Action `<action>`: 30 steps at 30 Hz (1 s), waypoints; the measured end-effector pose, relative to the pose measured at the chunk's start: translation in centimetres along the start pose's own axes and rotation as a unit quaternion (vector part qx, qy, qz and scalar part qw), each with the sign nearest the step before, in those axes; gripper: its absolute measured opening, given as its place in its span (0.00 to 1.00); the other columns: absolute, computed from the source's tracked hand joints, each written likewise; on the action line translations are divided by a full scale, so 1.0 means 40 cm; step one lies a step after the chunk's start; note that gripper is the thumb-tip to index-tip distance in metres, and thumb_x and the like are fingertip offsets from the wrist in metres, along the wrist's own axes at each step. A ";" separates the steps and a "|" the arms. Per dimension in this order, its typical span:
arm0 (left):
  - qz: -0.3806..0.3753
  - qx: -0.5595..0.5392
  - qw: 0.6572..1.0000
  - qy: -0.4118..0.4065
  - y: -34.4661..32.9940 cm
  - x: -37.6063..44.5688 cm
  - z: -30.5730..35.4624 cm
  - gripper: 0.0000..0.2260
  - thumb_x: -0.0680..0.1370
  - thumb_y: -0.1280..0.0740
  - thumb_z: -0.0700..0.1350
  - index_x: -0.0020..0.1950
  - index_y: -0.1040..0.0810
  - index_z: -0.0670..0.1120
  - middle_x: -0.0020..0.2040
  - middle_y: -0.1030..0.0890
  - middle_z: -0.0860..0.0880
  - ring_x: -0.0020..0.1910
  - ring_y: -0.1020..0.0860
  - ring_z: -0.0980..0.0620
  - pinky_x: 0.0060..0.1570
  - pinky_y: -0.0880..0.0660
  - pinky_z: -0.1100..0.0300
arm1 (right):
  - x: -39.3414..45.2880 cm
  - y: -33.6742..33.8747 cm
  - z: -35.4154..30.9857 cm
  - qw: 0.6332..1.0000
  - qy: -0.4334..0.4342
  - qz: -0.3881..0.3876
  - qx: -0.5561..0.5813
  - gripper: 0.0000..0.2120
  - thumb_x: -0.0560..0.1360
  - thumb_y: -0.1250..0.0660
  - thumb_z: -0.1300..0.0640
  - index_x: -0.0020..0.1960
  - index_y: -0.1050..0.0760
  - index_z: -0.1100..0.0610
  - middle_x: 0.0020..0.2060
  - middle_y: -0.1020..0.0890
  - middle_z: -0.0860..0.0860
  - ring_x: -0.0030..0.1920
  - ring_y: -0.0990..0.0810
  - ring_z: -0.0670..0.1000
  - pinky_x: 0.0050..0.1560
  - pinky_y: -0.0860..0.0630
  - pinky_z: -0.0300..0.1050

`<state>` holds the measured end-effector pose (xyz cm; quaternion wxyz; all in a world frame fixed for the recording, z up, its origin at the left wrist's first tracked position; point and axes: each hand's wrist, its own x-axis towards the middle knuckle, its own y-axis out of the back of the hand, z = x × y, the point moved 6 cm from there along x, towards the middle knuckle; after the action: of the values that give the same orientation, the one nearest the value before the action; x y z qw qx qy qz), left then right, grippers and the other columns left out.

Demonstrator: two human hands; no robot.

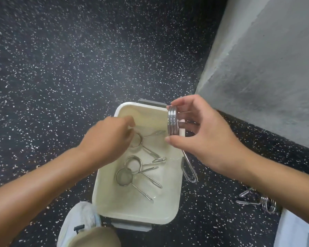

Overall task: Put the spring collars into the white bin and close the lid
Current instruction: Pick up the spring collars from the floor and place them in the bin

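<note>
Spring collars going into an open white bin on the floor.

Two spring collars [132, 168] lie overlapping on the bottom of the white bin [137, 211], coils touching and handles fanned toward the right; a third collar [141, 143] rests farther back, its coil partly hidden under the left hand [107, 139], whose fingers curl down over it, though I cannot tell whether they are actually clamped on it. The right hand [202, 138] pinches a fourth collar [173, 123] by its coil between thumb and fingertips above the bin's right rim, with the wire handles hanging down outside the wall. One more collar [264, 203] lies on the speckled black floor [78, 68] to the right, well apart from the bin. A grey wall [266, 68] rises at right; a pale shoe [78, 221] sits just beside the bin's near-left corner.
</note>
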<state>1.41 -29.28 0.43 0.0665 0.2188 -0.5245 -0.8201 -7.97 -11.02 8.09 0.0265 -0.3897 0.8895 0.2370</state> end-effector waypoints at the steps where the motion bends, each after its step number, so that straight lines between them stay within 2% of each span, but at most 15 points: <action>1: 0.020 -0.014 1.000 0.002 0.022 -0.019 -0.010 0.09 0.81 0.41 0.55 0.56 0.23 0.55 0.48 0.14 0.53 0.46 0.19 0.42 0.44 0.21 0.49 | 0.016 -0.025 -0.006 0.999 0.002 -0.014 -0.029 0.29 0.66 0.20 0.62 0.62 0.27 0.48 0.56 0.19 0.43 0.58 0.19 0.43 0.60 0.21 0.43; 3: 0.048 -0.038 0.998 0.008 0.056 -0.049 -0.029 0.09 0.81 0.40 0.56 0.51 0.22 0.56 0.42 0.16 0.57 0.42 0.20 0.45 0.40 0.23 0.52 | 0.046 -0.080 -0.004 0.994 0.017 -0.038 -0.104 0.28 0.67 0.21 0.61 0.63 0.27 0.48 0.57 0.20 0.42 0.58 0.21 0.41 0.61 0.23 0.41; 6: 0.070 -0.054 0.996 0.029 0.081 -0.080 -0.068 0.10 0.81 0.40 0.56 0.46 0.24 0.55 0.35 0.19 0.56 0.38 0.20 0.45 0.36 0.25 0.54 | 0.089 -0.171 0.029 0.979 0.052 -0.066 -0.186 0.30 0.67 0.25 0.64 0.66 0.25 0.49 0.60 0.25 0.45 0.57 0.25 0.42 0.60 0.27 0.36; 11: 0.103 -0.054 0.992 0.040 0.103 -0.096 -0.113 0.13 0.80 0.41 0.56 0.44 0.22 0.52 0.31 0.19 0.52 0.34 0.21 0.45 0.36 0.22 0.51 | 0.151 -0.298 0.104 0.957 0.062 -0.093 -0.269 0.30 0.69 0.31 0.70 0.68 0.26 0.51 0.62 0.27 0.50 0.58 0.25 0.52 0.53 0.24 0.49; 14: 0.107 -0.065 0.991 0.046 0.109 -0.099 -0.116 0.12 0.81 0.40 0.55 0.43 0.22 0.52 0.29 0.21 0.52 0.32 0.22 0.47 0.34 0.23 0.53 | 0.174 -0.365 0.171 0.923 0.081 -0.121 -0.355 0.29 0.67 0.36 0.73 0.65 0.26 0.54 0.60 0.27 0.54 0.59 0.27 0.57 0.52 0.23 0.52; 16: 0.105 -0.070 0.991 0.042 0.105 -0.098 -0.111 0.12 0.81 0.40 0.56 0.43 0.22 0.52 0.29 0.22 0.53 0.33 0.22 0.45 0.35 0.24 0.52 | 0.184 -0.387 0.227 0.913 0.061 -0.131 -0.383 0.28 0.66 0.37 0.74 0.64 0.27 0.57 0.59 0.27 0.56 0.59 0.28 0.59 0.52 0.23 0.52; 21: 0.088 -0.066 0.994 0.024 0.083 -0.100 -0.083 0.12 0.81 0.40 0.56 0.45 0.22 0.52 0.33 0.21 0.54 0.36 0.22 0.44 0.34 0.26 0.53 | 0.185 -0.404 0.281 0.910 0.046 -0.112 -0.396 0.29 0.67 0.36 0.74 0.66 0.28 0.57 0.62 0.28 0.58 0.61 0.29 0.60 0.52 0.24 0.53; 24: 0.075 -0.059 0.995 0.014 0.070 -0.100 -0.070 0.11 0.81 0.40 0.56 0.45 0.23 0.53 0.29 0.26 0.56 0.36 0.23 0.44 0.34 0.30 0.54 | 0.184 -0.399 0.280 0.914 0.057 -0.080 -0.393 0.29 0.67 0.35 0.74 0.65 0.28 0.57 0.61 0.26 0.58 0.60 0.29 0.61 0.49 0.26 0.52; 26: 0.074 -0.056 0.996 0.008 0.067 -0.097 -0.065 0.12 0.81 0.40 0.56 0.45 0.22 0.53 0.29 0.27 0.56 0.36 0.23 0.44 0.34 0.28 0.54 | 0.183 -0.392 0.278 0.909 0.060 -0.074 -0.406 0.31 0.67 0.32 0.72 0.68 0.29 0.55 0.62 0.26 0.57 0.60 0.28 0.61 0.48 0.26 0.52; 30: 0.069 -0.054 0.996 0.010 0.068 -0.086 -0.050 0.13 0.81 0.41 0.57 0.46 0.21 0.53 0.29 0.26 0.56 0.37 0.21 0.42 0.35 0.27 0.53 | 0.168 -0.356 0.267 0.938 0.033 -0.080 -0.335 0.37 0.68 0.30 0.67 0.74 0.34 0.49 0.64 0.27 0.54 0.64 0.29 0.58 0.55 0.24 0.52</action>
<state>5.01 -30.97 3.14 0.1395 0.1864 -0.4922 -0.8388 -4.06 -19.20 -8.65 -0.1162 -0.4533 0.7247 0.5058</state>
